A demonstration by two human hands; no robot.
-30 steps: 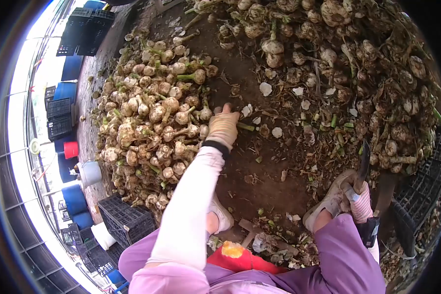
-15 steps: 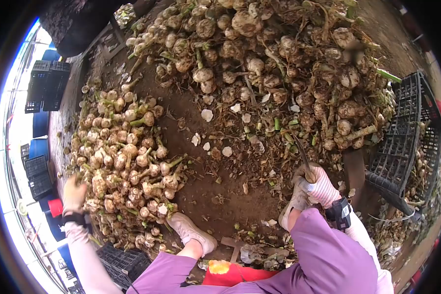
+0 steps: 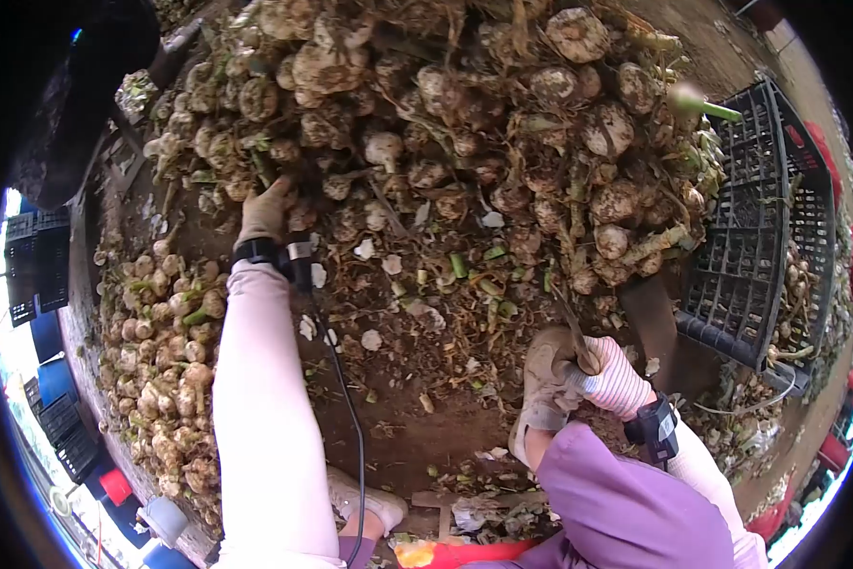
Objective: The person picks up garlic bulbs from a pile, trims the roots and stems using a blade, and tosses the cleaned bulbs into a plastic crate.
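Note:
My left hand (image 3: 267, 211), in a light glove, reaches forward into the big pile of dirty garlic (image 3: 426, 171). Its fingers are closed about a green garlic stalk (image 3: 263, 169); the fingertips are partly hidden among the bulbs. Low on the right, my right hand (image 3: 608, 377), in a striped glove, grips a sickle (image 3: 572, 322) beside my right shoe (image 3: 545, 379). The narrow, slightly curved blade points up and away toward the pile. Left of my outstretched arm lies a heap of trimmed garlic bulbs (image 3: 165, 360) with short stems.
A black plastic crate (image 3: 739, 228) stands tilted at the right edge of the pile. Cut stalk pieces (image 3: 458, 266) and papery skins litter the brown ground (image 3: 417, 422). More dark crates (image 3: 37, 256) stand at the far left. A cable (image 3: 350, 408) runs along my left arm.
My left hand has moved from beside the trimmed heap, forward and right to the big pile. The view has shifted forward. My right hand still holds the sickle near the shoe.

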